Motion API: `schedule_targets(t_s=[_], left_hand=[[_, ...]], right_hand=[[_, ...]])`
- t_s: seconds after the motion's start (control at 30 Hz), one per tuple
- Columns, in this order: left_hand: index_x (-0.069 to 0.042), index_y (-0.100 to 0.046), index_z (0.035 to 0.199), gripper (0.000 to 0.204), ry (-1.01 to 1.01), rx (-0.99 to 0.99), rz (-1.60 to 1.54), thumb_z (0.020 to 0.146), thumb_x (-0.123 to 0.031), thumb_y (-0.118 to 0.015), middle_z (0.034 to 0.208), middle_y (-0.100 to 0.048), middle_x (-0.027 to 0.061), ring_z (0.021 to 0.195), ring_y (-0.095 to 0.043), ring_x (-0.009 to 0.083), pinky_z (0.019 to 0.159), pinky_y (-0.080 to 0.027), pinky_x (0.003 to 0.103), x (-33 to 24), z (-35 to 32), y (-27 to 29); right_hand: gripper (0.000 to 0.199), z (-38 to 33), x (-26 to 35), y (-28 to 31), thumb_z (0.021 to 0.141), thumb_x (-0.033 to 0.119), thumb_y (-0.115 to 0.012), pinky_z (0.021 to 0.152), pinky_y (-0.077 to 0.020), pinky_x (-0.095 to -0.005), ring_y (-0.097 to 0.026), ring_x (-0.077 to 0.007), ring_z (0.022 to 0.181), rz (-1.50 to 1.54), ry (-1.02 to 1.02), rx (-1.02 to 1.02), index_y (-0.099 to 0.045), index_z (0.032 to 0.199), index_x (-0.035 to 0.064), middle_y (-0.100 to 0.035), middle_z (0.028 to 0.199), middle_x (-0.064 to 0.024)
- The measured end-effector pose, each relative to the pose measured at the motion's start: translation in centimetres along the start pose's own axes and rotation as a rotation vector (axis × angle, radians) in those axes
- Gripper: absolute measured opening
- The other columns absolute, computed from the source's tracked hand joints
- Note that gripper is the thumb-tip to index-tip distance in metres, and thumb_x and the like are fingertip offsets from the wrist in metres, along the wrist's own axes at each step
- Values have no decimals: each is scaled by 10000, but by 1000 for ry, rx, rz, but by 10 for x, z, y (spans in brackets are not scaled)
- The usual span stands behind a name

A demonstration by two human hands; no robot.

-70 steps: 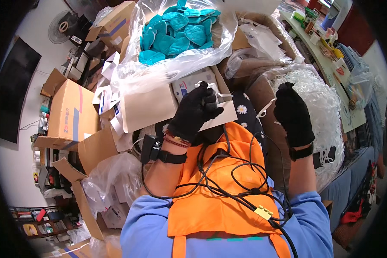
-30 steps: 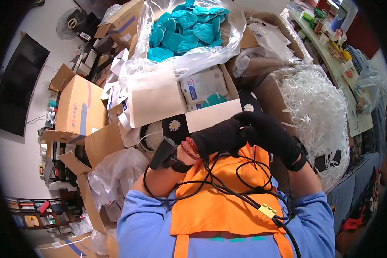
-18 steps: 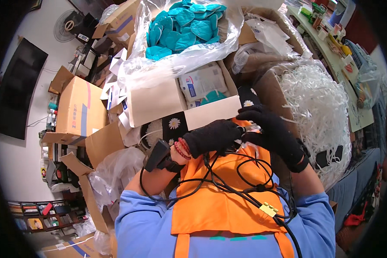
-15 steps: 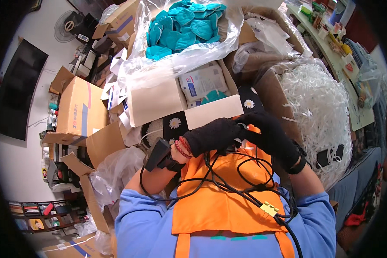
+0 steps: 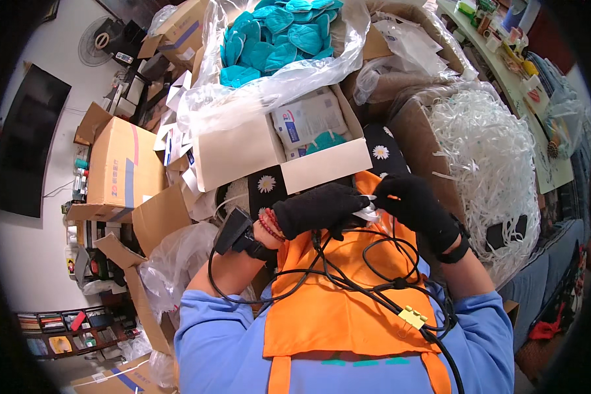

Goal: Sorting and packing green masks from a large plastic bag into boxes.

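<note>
- Both gloved hands have come together over the lap since a couple of seconds ago, when they were raised apart toward the open box; the left hand and right hand now meet fingertip to fingertip above the orange apron.
- Between them sits a small white piece; it looks like a thin folded packet or mask, though too little shows to tell which; it lies just past the left fingertips and directly under the right ones.
- Left fingers are curled nearly closed, pinching one edge of the white piece; right fingers bend down onto its other edge, also close to shut; how firm either grip is I cannot tell.
- Over the last second the hands have barely shifted; the right has slid slightly outward, which reads as the piece being pulled open or spread, judged from the pose alone.
- Beyond the fingertips stands the open white box with a teal mask inside; further off, a clear bag of teal masks; to the right of the right hand, shredded white paper.
- Black cables loop just below both wrists.
</note>
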State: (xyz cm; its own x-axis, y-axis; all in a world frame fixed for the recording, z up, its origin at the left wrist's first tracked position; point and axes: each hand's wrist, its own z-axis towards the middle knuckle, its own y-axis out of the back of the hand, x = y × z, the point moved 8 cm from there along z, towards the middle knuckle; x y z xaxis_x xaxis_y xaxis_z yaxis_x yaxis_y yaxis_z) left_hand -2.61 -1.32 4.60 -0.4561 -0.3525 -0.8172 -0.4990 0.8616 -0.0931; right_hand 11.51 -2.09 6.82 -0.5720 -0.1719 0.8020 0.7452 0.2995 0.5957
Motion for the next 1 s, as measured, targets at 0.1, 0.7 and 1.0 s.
schedule_targets(t_s=[0.1, 0.7, 1.0], left_hand=[[10, -585, 1115, 358, -348, -68, 390, 973, -304, -491, 772, -585, 72, 626, -583, 105, 504, -488, 244, -7, 8, 2], [-15, -603, 1090, 278, -162, -3, 144, 952, -245, -531, 892, -622, 60, 707, -598, 88, 606, -517, 237, -14, -10, -5], [-18, -604, 1110, 274, -469, 29, 475, 945, -224, -530, 940, -646, 76, 809, -622, 116, 686, -531, 267, -23, -13, 5]], right_hand=[[469, -1, 37, 17, 737, 75, -755, 906, -453, -346, -586, -235, 1067, -66, 360, -148, -587, 1174, 52, -619, 1140, -103], [258, -6, 23, -18, 860, 206, -654, 732, -489, -324, -655, -191, 783, 261, -100, 264, -649, 998, -12, -675, 838, -155], [278, -8, 20, -14, 880, 146, -658, 713, -469, -227, -556, -51, 802, 338, -210, 319, -628, 1089, -34, -663, 910, -35]])
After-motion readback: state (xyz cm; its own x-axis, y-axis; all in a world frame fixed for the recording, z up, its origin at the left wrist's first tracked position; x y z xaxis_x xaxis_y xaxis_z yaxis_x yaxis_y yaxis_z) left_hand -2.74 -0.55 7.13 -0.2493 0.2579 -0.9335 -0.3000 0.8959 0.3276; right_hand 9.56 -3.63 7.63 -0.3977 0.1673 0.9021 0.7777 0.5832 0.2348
